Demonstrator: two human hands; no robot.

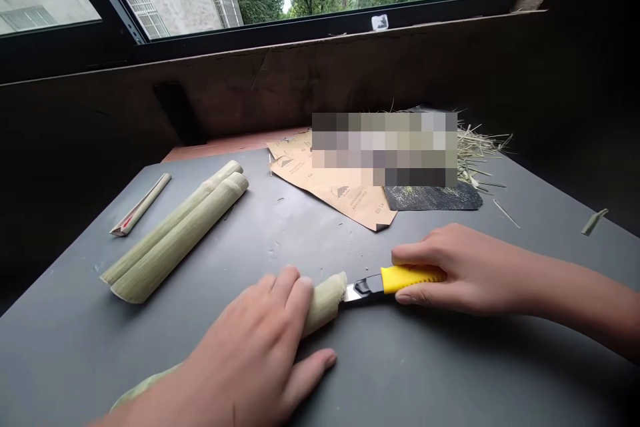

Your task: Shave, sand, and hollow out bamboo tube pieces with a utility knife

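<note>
Under my left hand (265,340) lies a pale green split bamboo piece (324,303), pressed down against the grey table. The fingers are over it and the thumb rests out to the side; most of the piece is hidden beneath the hand and forearm. My right hand (457,273) is closed around the yellow handle of a utility knife (400,278). The knife's blade points left and meets the far end of the bamboo piece. Further left, two more split bamboo pieces (185,237) lie side by side.
A narrow folded strip (143,205) with red inside lies at the left. Brown sandpaper sheets (340,190) and a dark abrasive sheet (435,197) sit at the back, partly pixelated. Thin shavings (483,143) are heaped behind. A small green sliver (595,221) lies right.
</note>
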